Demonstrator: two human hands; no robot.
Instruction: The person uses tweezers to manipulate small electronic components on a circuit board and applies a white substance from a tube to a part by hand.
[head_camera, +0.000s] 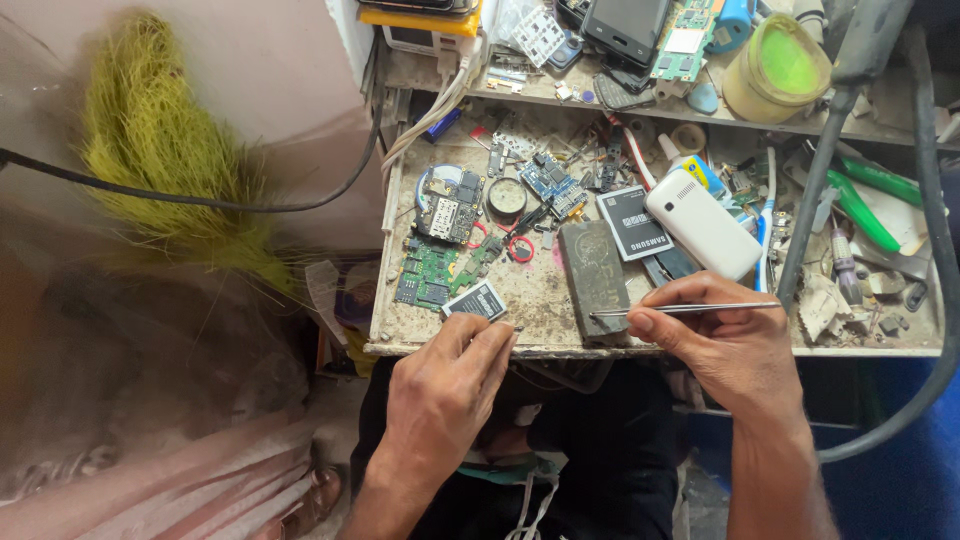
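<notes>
A round tub (778, 68) of green paste sits on the shelf above a cluttered desk (540, 290). At the desk's front edge, the left hand (445, 385) pinches a tiny part (517, 327); the right hand (735, 345) grips tweezers (685, 310) pointing left over a dark block (594, 278). Little bare surface lies between.

We see silver tweezers (690, 309) in our right hand (735, 350). Beside them lies a white phone (703, 224) and a dark grey block (594, 275). The circuit boards (428, 272) are green, one smaller board (553, 183) blue. A jar (778, 68) looks yellow-green, the pliers' handles (862, 205) bright green. The bristly bundle (160, 140) is yellow-green, perhaps a broom. The worktop (540, 290) is mottled beige.
</notes>
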